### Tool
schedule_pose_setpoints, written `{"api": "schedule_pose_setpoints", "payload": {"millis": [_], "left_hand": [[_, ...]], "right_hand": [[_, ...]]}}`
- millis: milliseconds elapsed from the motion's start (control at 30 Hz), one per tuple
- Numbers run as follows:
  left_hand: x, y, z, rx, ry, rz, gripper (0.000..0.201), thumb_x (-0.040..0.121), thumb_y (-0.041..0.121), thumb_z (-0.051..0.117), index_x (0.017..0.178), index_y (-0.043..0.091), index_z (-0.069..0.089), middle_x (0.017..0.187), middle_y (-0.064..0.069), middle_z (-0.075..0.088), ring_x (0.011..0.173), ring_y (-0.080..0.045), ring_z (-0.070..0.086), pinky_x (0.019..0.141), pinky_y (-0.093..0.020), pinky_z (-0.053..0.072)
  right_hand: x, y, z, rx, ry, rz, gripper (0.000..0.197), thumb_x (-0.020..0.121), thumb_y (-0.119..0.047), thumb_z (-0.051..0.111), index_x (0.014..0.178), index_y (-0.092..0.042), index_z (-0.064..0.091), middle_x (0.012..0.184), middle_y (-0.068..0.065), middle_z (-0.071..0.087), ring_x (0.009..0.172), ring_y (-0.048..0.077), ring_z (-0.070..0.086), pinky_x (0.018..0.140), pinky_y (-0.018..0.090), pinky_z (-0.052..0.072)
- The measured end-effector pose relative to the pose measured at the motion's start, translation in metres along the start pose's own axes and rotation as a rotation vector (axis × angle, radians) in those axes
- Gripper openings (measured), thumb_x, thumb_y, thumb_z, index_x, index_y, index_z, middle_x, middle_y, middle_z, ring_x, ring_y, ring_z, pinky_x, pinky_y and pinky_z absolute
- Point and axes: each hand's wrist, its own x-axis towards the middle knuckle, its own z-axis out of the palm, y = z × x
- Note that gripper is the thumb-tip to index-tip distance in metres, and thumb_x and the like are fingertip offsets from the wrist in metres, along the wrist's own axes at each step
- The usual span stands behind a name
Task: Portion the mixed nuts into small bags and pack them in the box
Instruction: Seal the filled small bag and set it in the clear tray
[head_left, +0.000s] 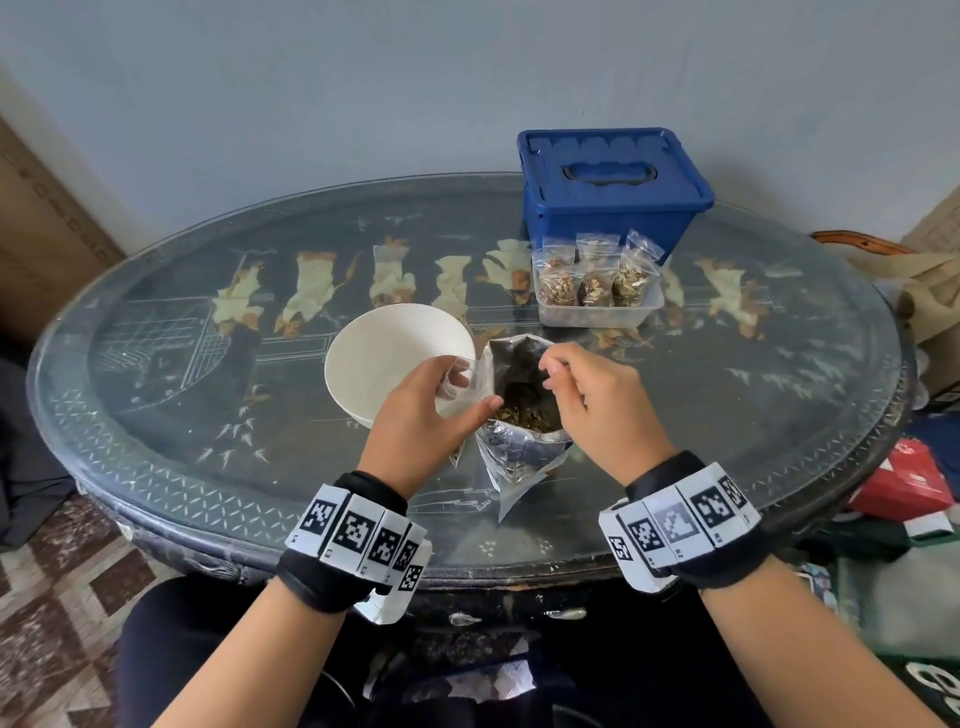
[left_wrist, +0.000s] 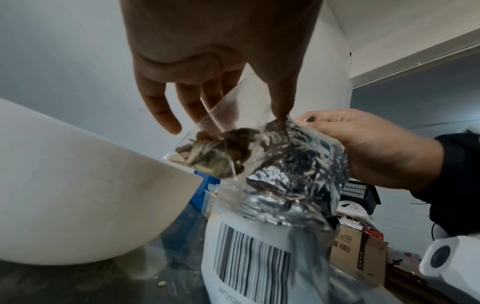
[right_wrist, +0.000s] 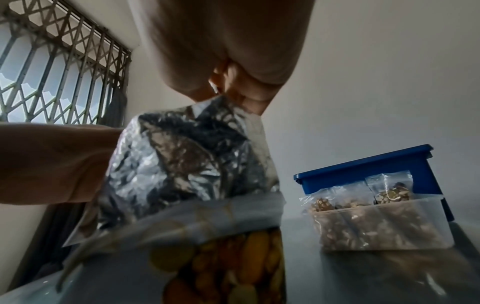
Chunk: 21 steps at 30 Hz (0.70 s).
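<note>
Nuts (head_left: 524, 418) fill the bottom of a shiny foil bag (head_left: 519, 447) that stands open near the front edge of the round table (head_left: 727, 415), seen from the head. The left hand (head_left: 423, 410) is just left of the bag's mouth and pinches a small clear bag (head_left: 460, 379) with finger and thumb. The right hand (head_left: 592, 400) is curled over the bag's right rim, fingertips pinched together; what they hold is too small to tell. A white bowl (head_left: 384, 348) sits beside the left hand. Toward the back edge, a clear tub (head_left: 597, 314) holds three filled small bags (head_left: 592, 283). A blue box (head_left: 613, 192) with its lid on stands right behind the tub.

From the left wrist, the left hand (left_wrist: 207, 61) hangs down with its thumb and one finger nipping the top of the small clear bag (left_wrist: 228, 131). Some nuts (left_wrist: 215, 156) sit in it. The foil bag (left_wrist: 291, 174) touches it, and the right hand (left_wrist: 369, 144) grips the foil rim. The white bowl (left_wrist: 78, 195) is on the left.

From the right wrist, the right hand (right_wrist: 233, 67) is bunched up above the foil bag (right_wrist: 187, 160). To the right are the clear tub (right_wrist: 389, 226) with the filled small bags (right_wrist: 335, 203) and the blue box (right_wrist: 363, 166) behind.
</note>
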Motion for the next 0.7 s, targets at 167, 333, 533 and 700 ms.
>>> {"api": "schedule_pose_setpoints", "payload": {"millis": [167, 333, 533, 700], "left_hand": [[-0.001, 0.005, 0.0, 0.034, -0.001, 0.013, 0.043, 0.077, 0.035, 0.071, 0.11, 0.011, 0.057, 0.094, 0.002, 0.061, 0.088, -0.014, 0.056, 0.079, -0.022, 0.042], [-0.001, 0.004, -0.001, 0.046, -0.002, 0.01, 0.043, 0.077, 0.035, 0.071, 0.111, 0.012, 0.057, 0.094, 0.005, 0.06, 0.089, -0.014, 0.056, 0.079, -0.021, 0.042], [-0.004, 0.006, 0.0, 0.062, -0.02, 0.016, 0.047, 0.076, 0.04, 0.072, 0.109, 0.01, 0.058, 0.098, 0.0, 0.063, 0.089, -0.017, 0.058, 0.081, -0.031, 0.046], [-0.004, 0.005, -0.001, 0.054, -0.022, -0.007, 0.043, 0.077, 0.036, 0.071, 0.11, 0.011, 0.058, 0.097, 0.003, 0.061, 0.09, -0.015, 0.056, 0.082, -0.028, 0.044]], "right_hand": [[-0.002, -0.003, 0.004, -0.042, -0.032, 0.03, 0.038, 0.091, -0.029, 0.03, 0.085, -0.007, 0.059, 0.063, 0.008, 0.064, 0.059, 0.026, 0.064, 0.051, 0.039, 0.051], [-0.002, -0.006, 0.009, -0.038, -0.01, 0.125, 0.039, 0.091, -0.029, 0.03, 0.086, -0.006, 0.061, 0.069, 0.009, 0.067, 0.062, 0.026, 0.066, 0.054, 0.039, 0.052], [0.004, -0.008, 0.014, -0.039, 0.07, 0.269, 0.019, 0.094, -0.012, 0.043, 0.086, -0.004, 0.058, 0.071, 0.014, 0.067, 0.061, 0.031, 0.066, 0.056, 0.044, 0.053], [0.009, -0.011, 0.021, -0.045, 0.111, 0.355, 0.023, 0.095, -0.015, 0.042, 0.085, -0.003, 0.059, 0.07, 0.015, 0.067, 0.061, 0.031, 0.066, 0.057, 0.043, 0.053]]}}
